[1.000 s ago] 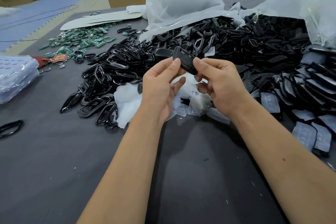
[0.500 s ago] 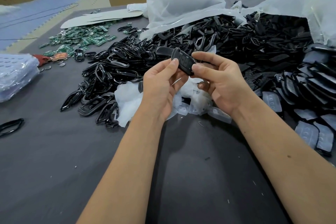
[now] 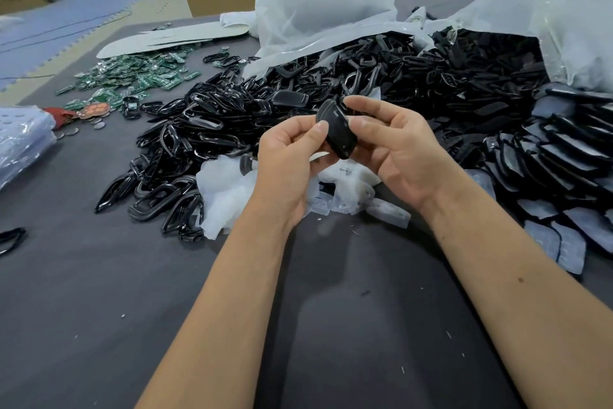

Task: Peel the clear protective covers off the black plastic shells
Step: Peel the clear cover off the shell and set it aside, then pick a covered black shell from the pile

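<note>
Both hands hold one black shell (image 3: 337, 132) above the dark desk (image 3: 99, 309): the left hand (image 3: 288, 165) pinches its near edge between thumb and fingers, the right hand (image 3: 396, 150) grips its far side with curled fingers. Behind lies a heap of black frames (image 3: 205, 130), green circuit boards (image 3: 139, 77) far left, stacked shells (image 3: 564, 156) at right, and crumpled clear covers (image 3: 348, 189) directly beneath the hands. Whether a cover remains on the held shell cannot be made out; the white bags (image 3: 325, 13) hide the heap's far edge.
</note>
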Available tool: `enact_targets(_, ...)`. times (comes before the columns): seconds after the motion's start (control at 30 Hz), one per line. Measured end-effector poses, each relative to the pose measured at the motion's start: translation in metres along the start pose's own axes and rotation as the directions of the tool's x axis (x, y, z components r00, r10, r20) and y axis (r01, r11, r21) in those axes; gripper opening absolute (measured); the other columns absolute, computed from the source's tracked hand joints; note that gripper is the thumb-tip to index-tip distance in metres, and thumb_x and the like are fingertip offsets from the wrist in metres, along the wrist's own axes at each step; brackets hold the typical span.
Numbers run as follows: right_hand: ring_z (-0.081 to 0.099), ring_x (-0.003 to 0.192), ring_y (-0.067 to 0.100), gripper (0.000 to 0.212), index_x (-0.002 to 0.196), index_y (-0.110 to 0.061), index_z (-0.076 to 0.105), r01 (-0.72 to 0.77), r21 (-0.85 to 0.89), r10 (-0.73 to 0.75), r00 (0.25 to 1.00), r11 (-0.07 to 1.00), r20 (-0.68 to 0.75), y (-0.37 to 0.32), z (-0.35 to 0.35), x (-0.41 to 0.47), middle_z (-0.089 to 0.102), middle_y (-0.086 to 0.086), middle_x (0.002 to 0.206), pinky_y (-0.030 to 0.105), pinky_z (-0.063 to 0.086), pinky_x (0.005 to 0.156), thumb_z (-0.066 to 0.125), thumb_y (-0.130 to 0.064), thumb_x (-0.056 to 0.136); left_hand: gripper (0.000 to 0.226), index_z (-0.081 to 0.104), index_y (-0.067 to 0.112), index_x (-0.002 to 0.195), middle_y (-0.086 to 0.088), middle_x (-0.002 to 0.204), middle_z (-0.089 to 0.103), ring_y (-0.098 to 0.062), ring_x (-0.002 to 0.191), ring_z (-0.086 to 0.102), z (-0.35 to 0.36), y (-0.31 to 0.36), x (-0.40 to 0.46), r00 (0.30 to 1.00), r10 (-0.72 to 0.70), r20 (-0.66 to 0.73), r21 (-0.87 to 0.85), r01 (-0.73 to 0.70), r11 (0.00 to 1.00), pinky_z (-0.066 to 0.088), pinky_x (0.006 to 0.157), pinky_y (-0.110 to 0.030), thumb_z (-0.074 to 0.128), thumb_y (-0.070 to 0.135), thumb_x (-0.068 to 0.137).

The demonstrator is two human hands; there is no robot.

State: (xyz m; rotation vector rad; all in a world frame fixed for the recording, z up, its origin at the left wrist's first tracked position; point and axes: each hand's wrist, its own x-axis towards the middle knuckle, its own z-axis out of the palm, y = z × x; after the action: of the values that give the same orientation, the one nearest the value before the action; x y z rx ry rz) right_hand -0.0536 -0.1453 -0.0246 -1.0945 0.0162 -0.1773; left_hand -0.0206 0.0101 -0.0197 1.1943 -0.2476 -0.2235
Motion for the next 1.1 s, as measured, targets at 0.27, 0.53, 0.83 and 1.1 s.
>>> enact_targets(0.27,0.075,0.096,0.03,0.051,0.13,-0.001,0.065,0.085,-0.055,-0.082,0.995,0.995,0.05,-0.017,-0.008,-0.005,0.071,0.025,0.109,0.038,0.061,0.087,0.074,-0.002,0.08,0.015,0.07,0.001,0.101,-0.018,0.097,0.075,-0.025,0.088,0.072,0.004,0.0,-0.003,0.991,0.08,0.109,0.044,-0.085,0.995,0.06,0.078,-0.036,0.055,0.002,0.103)
enact_targets(0.53,0.076,0.091,0.007,0.035,0.1,-0.023,0.079,0.316,-0.832,-0.345,0.924,0.457,0.161,-0.083,-0.04,-0.032,0.079,-0.008,0.091,0.025,0.061,0.086,0.077,0.008,0.085,0.025,0.074,0.02,0.086,-0.005,0.077,0.076,-0.02,0.073,0.074,0.05,-0.017,0.007,0.955,0.232,0.186,0.351,-0.285,0.892,0.063,0.074,-0.037,0.07,-0.003,0.093)
enact_targets(0.83,0.067,0.069,0.009,0.034,0.087,-0.021,0.08,0.004,-0.998,-0.613,0.789,0.064,-0.036,-0.143,-0.114,-0.077,0.071,-0.007,0.075,0.012,0.051,0.071,0.06,0.006,0.083,0.028,0.083,0.01,0.099,-0.005,0.094,0.078,-0.019,0.089,0.073,0.192,-0.046,0.015,0.74,0.504,0.446,0.465,-0.672,0.576,0.058,0.082,-0.037,0.07,-0.008,0.081)
enact_targets(1.1,0.055,0.07,0.016,0.036,0.088,-0.007,0.082,-0.207,-0.978,-0.561,0.809,0.005,-0.174,-0.153,-0.143,-0.093,0.064,0.005,0.073,0.019,0.032,0.062,0.048,0.003,0.084,0.026,0.079,0.005,0.102,-0.012,0.099,0.071,-0.032,0.093,0.066,0.235,-0.074,0.008,0.694,0.355,0.626,0.603,-0.72,0.344,0.049,0.082,-0.044,0.058,-0.002,0.088)
